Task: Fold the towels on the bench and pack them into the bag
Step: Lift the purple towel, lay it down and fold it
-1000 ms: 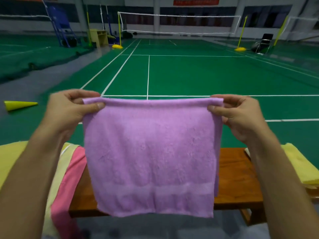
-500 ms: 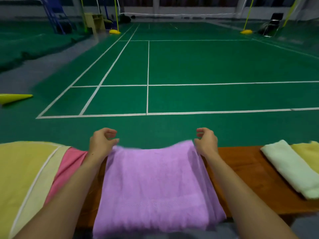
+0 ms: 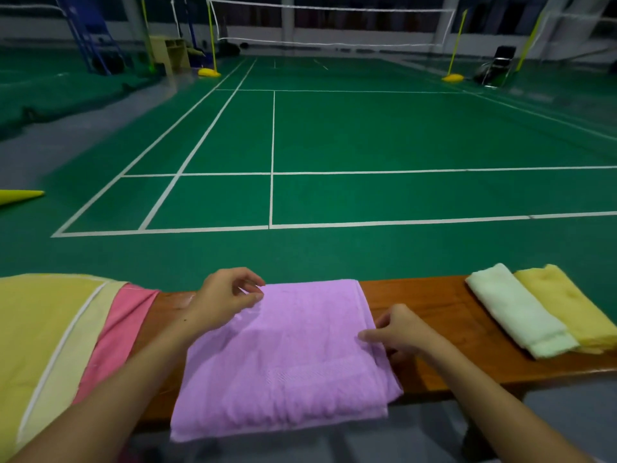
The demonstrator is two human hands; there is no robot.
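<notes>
Far left of frame: I see a yellow-and-pink bag [image 3: 50, 335] on the left end of the desk [image 3: 430, 305], pink panel facing the towel. A yellow cone [image 3: 20, 196] lies on the green floor at the left edge, mid-height.

Left hand [image 3: 222, 302] sits at the upper-left corner of the purple towel [image 3: 283, 359], fingers curled, thumb and forefinger pinching that corner. Fabric under the fingertips is blurred, so I can't tell how firm the grip is.

The purple towel lies flat at centre-bottom, folded over once, two layers showing at the lower right corner. Its near edge hangs over the front of the desk.

Right hand [image 3: 399, 332] is at the towel's right edge, about halfway down, fingers curled, thumb on top and pinching the edge.

Right of frame: a white towel [image 3: 516, 310] and a yellow towel [image 3: 567, 307], both folded, lie side by side and touching on the desk, well apart from the purple one.
</notes>
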